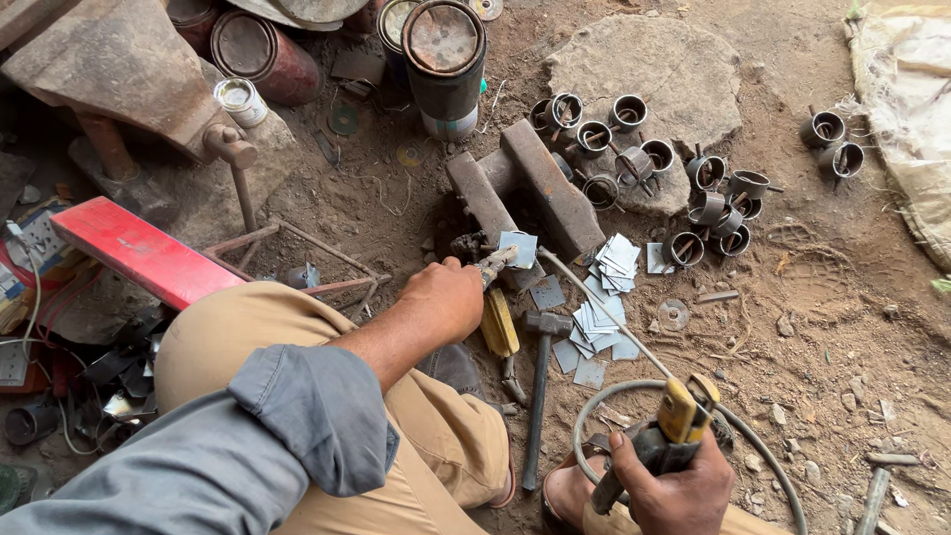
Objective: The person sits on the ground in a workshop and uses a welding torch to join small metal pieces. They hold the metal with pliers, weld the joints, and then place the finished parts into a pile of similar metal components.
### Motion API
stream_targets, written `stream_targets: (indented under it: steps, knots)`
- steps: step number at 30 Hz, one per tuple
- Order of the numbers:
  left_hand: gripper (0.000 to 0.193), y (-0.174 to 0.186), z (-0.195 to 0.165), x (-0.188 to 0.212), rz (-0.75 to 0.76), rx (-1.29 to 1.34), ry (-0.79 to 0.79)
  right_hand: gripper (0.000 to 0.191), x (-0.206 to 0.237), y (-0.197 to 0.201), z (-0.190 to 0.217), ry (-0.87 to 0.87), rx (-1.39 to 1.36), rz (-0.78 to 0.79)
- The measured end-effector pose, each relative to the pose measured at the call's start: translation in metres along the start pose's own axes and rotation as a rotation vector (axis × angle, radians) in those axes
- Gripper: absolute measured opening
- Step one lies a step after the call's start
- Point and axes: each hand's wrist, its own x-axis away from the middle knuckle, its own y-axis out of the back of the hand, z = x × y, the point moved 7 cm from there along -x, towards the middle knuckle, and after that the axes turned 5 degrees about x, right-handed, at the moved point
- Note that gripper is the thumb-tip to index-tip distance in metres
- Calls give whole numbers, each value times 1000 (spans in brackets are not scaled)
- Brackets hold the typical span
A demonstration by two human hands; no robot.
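The left hand [444, 297] is closed around pliers [487, 269] whose nose pinches a small square metal plate [519, 248] — the pliers' long axis runs from the hand up and to the right, toward the heavy iron block [550, 198] on the dirt. The plate sits just in front of that block, tilted on edge. The right hand [674, 485] grips a welding electrode holder [666, 436], its yellow-tipped head pointing up and slightly right, its thin rod [604, 307] slanting up-left toward the plate. A hammer [541, 386] lies between the hands — handle toward the person — beside a pile of plates [604, 297] and ring-shaped parts [684, 188].
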Motion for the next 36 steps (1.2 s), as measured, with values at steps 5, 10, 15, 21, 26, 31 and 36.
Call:
stream_targets:
  steps: [5,10,15,21,26,31,36]
  knots:
    - [39,-1,0,0,-8,18,-11,35,1,0,-4,-28,-11,-5]
    - [38,-3,4,-4,-53,107,-3,35,2,-2,-10,-17,-56,-20]
    - [36,-5,8,-8,-111,163,-49,37,1,2,-10,6,128,-31]
    - [32,-9,6,-8,-119,110,-51,38,2,8,-6,-20,-73,-103]
    - [32,-8,5,-9,-146,113,-54,31,3,4,-3,11,8,-70]
    - [33,-7,3,-8,-142,72,-65,31,2,2,-4,8,-53,-36]
    - [34,-5,2,-5,-108,64,-52,32,1,2,-2,3,4,-35]
